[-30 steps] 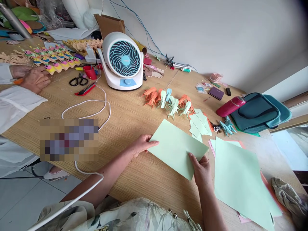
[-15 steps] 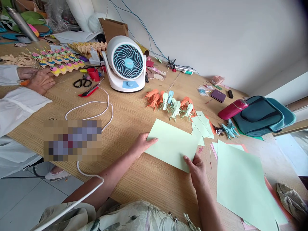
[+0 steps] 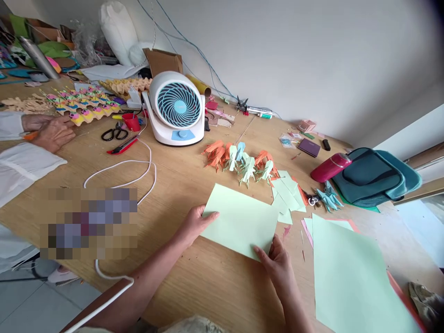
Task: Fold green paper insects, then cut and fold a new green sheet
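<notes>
A pale green sheet of paper (image 3: 241, 219) is held between my two hands, just above the wooden table. My left hand (image 3: 194, 224) pinches its left edge, thumb on top and fingers underneath. At the lower right corner my right hand (image 3: 277, 261) grips it the same way. Beyond the sheet lie several folded paper figures (image 3: 247, 169) in orange, green and blue. Smaller cut green papers (image 3: 287, 194) overlap behind its right corner. To the right of my right hand lies a stack of large green sheets (image 3: 350, 277), with pink and orange paper showing beneath.
A white fan (image 3: 178, 106) stands at the back, its white cable (image 3: 152, 162) looping across the left side. Black scissors (image 3: 114, 133) and a red cutter (image 3: 123, 144) lie near a co-worker's hands (image 3: 53, 132). A pink bottle (image 3: 331, 167) rests against a teal bag (image 3: 371, 178).
The view has tilted up slightly and swung a little right. Both hands keep their hold on the green sheet, with little change in its position over the table.
</notes>
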`<state>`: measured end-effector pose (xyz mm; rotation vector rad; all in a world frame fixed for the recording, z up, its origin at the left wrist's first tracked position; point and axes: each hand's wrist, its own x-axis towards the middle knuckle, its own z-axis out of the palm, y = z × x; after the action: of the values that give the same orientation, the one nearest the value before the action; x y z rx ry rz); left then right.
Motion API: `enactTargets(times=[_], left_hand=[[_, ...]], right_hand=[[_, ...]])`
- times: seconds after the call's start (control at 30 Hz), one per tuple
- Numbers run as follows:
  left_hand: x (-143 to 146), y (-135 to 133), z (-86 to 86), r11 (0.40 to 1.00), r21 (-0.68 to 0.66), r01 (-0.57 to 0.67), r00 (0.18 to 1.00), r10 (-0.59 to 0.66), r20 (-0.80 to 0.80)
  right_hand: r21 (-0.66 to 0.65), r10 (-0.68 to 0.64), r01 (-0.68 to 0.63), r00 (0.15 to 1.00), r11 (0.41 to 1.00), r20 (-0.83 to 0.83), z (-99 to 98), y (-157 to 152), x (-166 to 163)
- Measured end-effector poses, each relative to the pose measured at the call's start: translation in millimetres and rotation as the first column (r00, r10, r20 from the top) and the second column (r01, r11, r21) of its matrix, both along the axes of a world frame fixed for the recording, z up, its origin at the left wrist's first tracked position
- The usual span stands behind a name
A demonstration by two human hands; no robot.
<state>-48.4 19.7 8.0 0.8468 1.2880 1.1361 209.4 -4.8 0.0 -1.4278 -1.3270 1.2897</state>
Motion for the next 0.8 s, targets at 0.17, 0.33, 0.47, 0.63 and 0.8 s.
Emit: enactTargets(times=[0.17, 0.33, 0.47, 0.63, 0.8], left_hand=[[-1.9, 1.2, -2.6, 0.999, -0.033, 0.040, 0.999, -0.040, -0.004], [-1.1, 0.4, -0.9, 0.997, -0.060, 0.044, 0.999, -0.044, 0.001], [-0.5, -0.8, 3.9, 0.998, -0.061, 0.026, 1.000, -0.025, 0.007], [-2.6, -0.3, 2.4, 0.998, -0.059, 0.024, 0.998, -0.021, 0.057], [-5.9, 0.6, 1.2, 0.998, -0.057, 0.036, 0.993, -0.029, 0.115]], right_hand=[[-0.044, -0.011, 0.009, 0.998, 0.999, -0.060, -0.9, 1.6, -0.8], [-0.036, -0.015, 0.014, 1.000, 0.999, -0.026, -0.4, 1.8, 2.8], [-0.026, -0.014, 0.014, 1.000, 1.000, 0.002, -1.8, 2.4, 4.9], [-0.012, 0.008, -0.009, 0.999, 1.000, -0.050, 0.0, 2.2, 4.0], [-0.009, 0.054, -0.054, 0.997, 0.998, -0.049, -0.7, 0.5, 7.4]])
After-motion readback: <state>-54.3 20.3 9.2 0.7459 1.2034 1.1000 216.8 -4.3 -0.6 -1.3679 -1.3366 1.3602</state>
